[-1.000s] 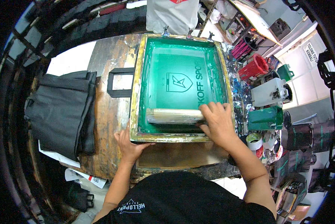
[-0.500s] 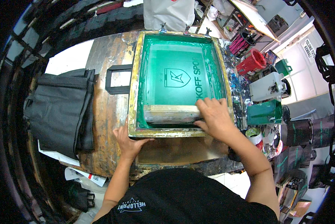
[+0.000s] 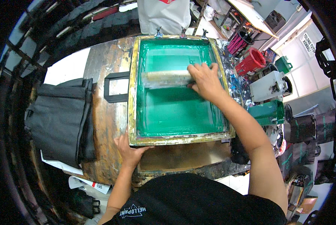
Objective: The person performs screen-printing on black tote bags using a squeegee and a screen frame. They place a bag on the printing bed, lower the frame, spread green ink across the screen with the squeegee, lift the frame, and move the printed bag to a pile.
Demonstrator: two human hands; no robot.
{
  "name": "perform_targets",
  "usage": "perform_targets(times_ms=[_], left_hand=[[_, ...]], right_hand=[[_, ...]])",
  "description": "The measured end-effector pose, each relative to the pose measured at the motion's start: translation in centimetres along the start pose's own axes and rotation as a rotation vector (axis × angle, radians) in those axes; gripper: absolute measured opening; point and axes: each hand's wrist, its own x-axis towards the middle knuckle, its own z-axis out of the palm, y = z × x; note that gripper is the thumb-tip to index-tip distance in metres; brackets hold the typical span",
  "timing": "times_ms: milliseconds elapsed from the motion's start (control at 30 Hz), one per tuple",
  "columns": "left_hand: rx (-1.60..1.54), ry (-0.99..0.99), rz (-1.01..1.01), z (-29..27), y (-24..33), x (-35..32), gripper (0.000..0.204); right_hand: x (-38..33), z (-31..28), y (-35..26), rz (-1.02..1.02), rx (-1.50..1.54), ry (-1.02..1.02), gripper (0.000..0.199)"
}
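A wooden squeegee (image 3: 164, 78) lies crosswise on the mesh of a screen printing frame (image 3: 132, 108), and my right hand (image 3: 208, 83) is closed on its right end. Green ink (image 3: 179, 112) covers the mesh on the near side of the squeegee. At the frame's near left corner, my left hand (image 3: 131, 153) grips the wood, its thumb stretched along the near edge. A black bag handle (image 3: 108, 88) sticks out from under the frame's left side; the rest of that bag is hidden. The squeegee and my arm cover much of the screen's design.
Hinge clamps (image 3: 183, 33) hold the frame's far edge. A stack of black fabric bags (image 3: 61, 120) lies at the left of the stained table (image 3: 104, 138). Along the right stand a red container (image 3: 250, 62), a white jug (image 3: 267, 86) and a green ink container (image 3: 267, 112).
My right hand has pushed the squeegee from the near end of the screen toward its far part, darkening the mesh behind it with green ink. My left hand stays at the corner.
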Motion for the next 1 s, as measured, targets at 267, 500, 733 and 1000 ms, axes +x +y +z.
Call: perform_targets(times_ms=[267, 500, 733, 1000], left_hand=[[0.0, -0.031, -0.015, -0.3, 0.5, 0.6, 0.111], [0.225, -0.106, -0.172, -1.2, 1.9, 0.7, 0.113], [0.106, -0.04, 0.011, -1.5, 1.1, 3.9, 0.116], [-0.021, -0.077, 0.121, -1.6, 3.3, 14.9, 0.098]], right_hand=[[11.2, 4.8, 7.1, 0.044, 0.006, 0.02, 0.069], [16.9, 5.3, 9.7, 0.018, 0.108, -0.139, 0.076], [15.9, 3.7, 9.2, 0.066, 0.012, 0.112, 0.067], [14.7, 6.2, 10.5, 0.04, -0.157, 0.303, 0.057]])
